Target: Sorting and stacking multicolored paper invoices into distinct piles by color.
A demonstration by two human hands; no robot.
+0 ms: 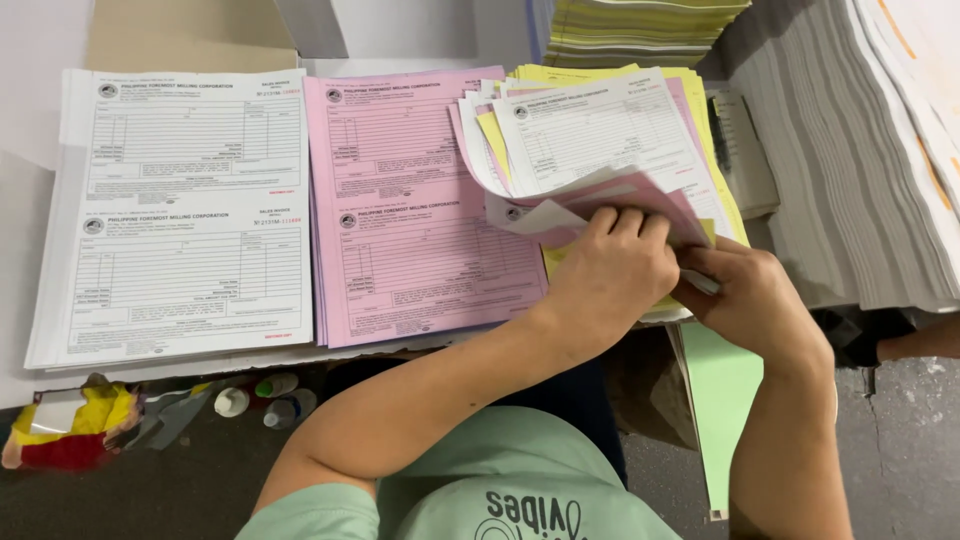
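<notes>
Paper stacks: white forms pile (180,215) at far left, pink forms pile (410,200) next to it, yellow forms pile (700,110) under my hands; all lie side by side on the table (25,200).
Grey sheet stack: tall stack (850,150) on the right, not touched.
Collated set: mixed white/pink/yellow sheets (590,140) fanned on top of the yellow pile, lower edges lifted and curled.
Left hand: left hand (612,270) lies palm down on the lifted edges, fingers curled over the sheets, pressing and gripping them.
Right hand: right hand (745,295) closed in pinch at the lower right corner of same sheets; I cannot see exactly which ply it has.
How to do well: I think best to keep left fingers flat so plies do not slide, peel w/ right thumb only one sheet at a time, keep corners aligned.
Small items: bottles (265,398) and a red-yellow wrapper (65,435) below table edge, well apart from hands.
</notes>
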